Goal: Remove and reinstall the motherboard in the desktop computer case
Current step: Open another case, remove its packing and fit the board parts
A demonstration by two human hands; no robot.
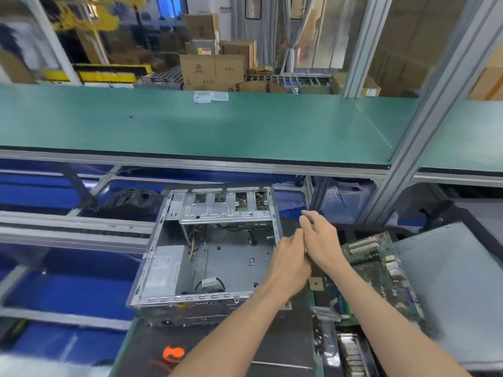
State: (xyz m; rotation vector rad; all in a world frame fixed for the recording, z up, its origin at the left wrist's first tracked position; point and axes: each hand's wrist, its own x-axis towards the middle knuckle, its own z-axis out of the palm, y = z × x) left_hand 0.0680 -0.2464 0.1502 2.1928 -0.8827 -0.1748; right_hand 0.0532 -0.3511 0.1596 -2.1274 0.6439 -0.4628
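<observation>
Where the 2 hands meet just past the right wall of the computer case (206, 257), motion blur hides their fingertips, so I cannot tell whether either one holds anything. The left hand (290, 263) lies with fingers fairly straight against the right hand (319, 240), whose fingers look loosely extended. The case lies open on the worktop (275, 346), its floor bare metal. The motherboard (381, 273) lies outside it, tilted, just right of the hands and partly hidden by the right forearm. An orange tool (173, 354) near the worktop's front edge is too blurred to identify.
</observation>
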